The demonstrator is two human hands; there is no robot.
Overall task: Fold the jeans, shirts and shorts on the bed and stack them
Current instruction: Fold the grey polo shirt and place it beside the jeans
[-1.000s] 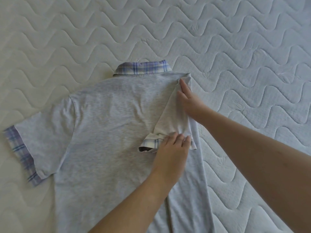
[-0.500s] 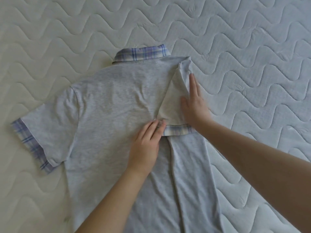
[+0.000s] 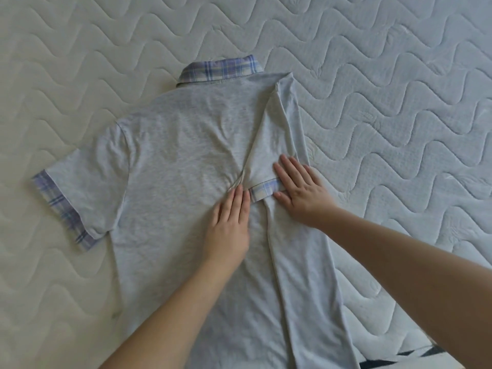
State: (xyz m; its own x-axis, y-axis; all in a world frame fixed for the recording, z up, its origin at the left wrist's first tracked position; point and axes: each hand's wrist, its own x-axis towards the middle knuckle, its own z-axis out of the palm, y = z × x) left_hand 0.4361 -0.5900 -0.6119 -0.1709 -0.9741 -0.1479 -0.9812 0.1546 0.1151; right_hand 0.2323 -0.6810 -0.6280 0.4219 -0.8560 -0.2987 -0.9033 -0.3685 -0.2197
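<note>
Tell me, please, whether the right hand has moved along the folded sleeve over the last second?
Yes. The right hand slid from the shoulder end, near the plaid collar, down to the sleeve's plaid cuff, where it now lies flat.

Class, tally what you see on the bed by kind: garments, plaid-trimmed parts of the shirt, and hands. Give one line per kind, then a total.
Shirts: 1, the grey shirt
Plaid parts: 3, the collar, the left cuff, the folded cuff
Hands: 2, the left hand, the right hand
Total: 6
</note>
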